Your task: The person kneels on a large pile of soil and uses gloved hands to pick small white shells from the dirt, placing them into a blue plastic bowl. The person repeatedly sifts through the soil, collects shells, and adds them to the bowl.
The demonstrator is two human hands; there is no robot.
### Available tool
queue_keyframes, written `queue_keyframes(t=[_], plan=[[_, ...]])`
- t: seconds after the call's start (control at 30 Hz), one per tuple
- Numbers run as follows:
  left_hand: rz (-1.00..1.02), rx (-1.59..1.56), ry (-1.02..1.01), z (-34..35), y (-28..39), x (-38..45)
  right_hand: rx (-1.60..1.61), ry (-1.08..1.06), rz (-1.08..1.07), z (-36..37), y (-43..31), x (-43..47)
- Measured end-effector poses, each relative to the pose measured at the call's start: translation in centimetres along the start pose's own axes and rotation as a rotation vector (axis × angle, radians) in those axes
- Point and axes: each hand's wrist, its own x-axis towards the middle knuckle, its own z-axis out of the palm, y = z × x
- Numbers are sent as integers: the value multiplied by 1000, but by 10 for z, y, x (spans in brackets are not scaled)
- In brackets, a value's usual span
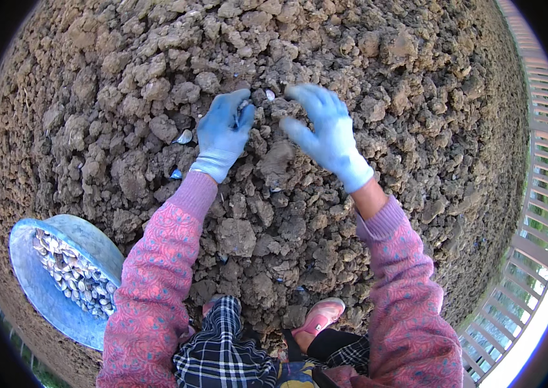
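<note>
My left hand, in a blue-coated glove, is low over the cloddy soil with its fingers curled towards the thumb. Something small and dark shows between them; whether it is held is unclear. My right hand, gloved alike, hovers to the right, thumb and fingers apart and slightly blurred, with nothing between them. A small whitish piece rests on the soil between the two hands. Beside my left wrist lies a pale, shell-like piece, and below it a bright blue scrap.
At the lower left a blue plastic basin stands tilted, holding many small pale pieces. My pink shoe is on the clods below. A railing curves along the right side, beyond the soil's edge.
</note>
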Motion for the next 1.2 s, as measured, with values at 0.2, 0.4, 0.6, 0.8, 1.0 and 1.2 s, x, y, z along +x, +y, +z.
queue_keyframes(t=[0.2, 0.4, 0.6, 0.8, 1.0, 1.2], plan=[[-371, -446, -77, -3, 21, 30, -242, -130, 127, 39, 20, -23], [68, 215, -223, 22, 30, 102, -154, -82, 149, 42, 22, -25], [91, 332, -217, 33, 20, 123, -130, -43, 142, 44, 25, -26], [-116, -253, 1, 23, -1, 93, -86, -59, 142, 42, 26, -24], [63, 282, -79, 30, 2, 79, -122, 211, 249, 33, 45, 34], [155, 294, -74, 38, 0, 74, -472, -66, 429, 49, 44, 114]])
